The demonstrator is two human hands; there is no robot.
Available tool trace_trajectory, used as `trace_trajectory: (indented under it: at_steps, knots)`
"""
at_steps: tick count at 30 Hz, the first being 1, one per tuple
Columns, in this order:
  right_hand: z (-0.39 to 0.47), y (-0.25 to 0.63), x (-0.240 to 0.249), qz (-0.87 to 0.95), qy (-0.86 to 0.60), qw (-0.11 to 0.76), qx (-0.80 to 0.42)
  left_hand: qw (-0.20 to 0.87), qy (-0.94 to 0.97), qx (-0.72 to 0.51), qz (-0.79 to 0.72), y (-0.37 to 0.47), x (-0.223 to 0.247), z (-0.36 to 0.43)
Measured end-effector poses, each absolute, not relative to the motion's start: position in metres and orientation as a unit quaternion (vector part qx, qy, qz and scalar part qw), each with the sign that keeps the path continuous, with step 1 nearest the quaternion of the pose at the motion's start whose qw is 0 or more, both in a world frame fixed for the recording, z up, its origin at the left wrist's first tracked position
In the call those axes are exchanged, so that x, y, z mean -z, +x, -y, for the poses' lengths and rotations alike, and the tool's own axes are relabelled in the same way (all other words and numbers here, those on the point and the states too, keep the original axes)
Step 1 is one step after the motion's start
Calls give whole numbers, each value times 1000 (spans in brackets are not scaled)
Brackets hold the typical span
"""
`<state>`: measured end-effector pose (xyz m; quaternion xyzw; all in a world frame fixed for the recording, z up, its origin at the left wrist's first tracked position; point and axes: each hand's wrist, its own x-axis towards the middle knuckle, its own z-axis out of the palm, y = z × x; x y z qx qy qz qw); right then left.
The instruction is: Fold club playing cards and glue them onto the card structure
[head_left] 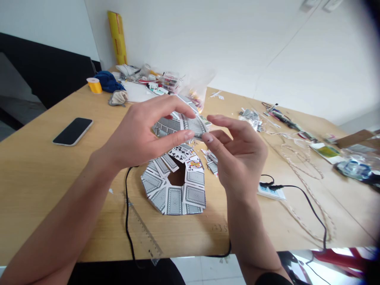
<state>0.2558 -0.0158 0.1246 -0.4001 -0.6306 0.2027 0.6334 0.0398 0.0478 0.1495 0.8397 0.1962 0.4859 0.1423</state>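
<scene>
Above the table my left hand (148,130) pinches a grey-backed playing card (194,126) between thumb and index finger. At the card's lower right corner is my right hand (237,152), its thumb tip against the edge and its index finger raised off it. Below them lies a ring of overlapping playing cards (174,200), mostly face down, with a few faces showing at its top. More joined grey cards (166,126) show behind my left hand, partly hidden by it. Loose cut card pieces (212,162) lie beside the ring.
A phone (73,131) and a yellow ribbon spool (94,85) are at the left. A clear ruler (145,231) and a black cable (127,221) lie near the front edge. A power strip (271,191) and cord (311,198) are right; clutter (166,81) fills the back.
</scene>
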Motion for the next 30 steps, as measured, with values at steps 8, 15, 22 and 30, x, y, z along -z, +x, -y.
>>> trace_trajectory:
  at_steps: [8,15,22,30]
  knots:
    - [15,258,-122,617,-396,652,-192,72,862,-478,-149,42,-146,-55]
    - [17,255,-127,623,-390,645,-208,67,842,-513,-153,43,-145,-53]
    - [20,249,-129,628,-385,641,-213,69,836,-524,-144,44,-145,-57]
    - [21,245,-127,615,-402,660,-155,70,848,-503,-149,45,-146,-51]
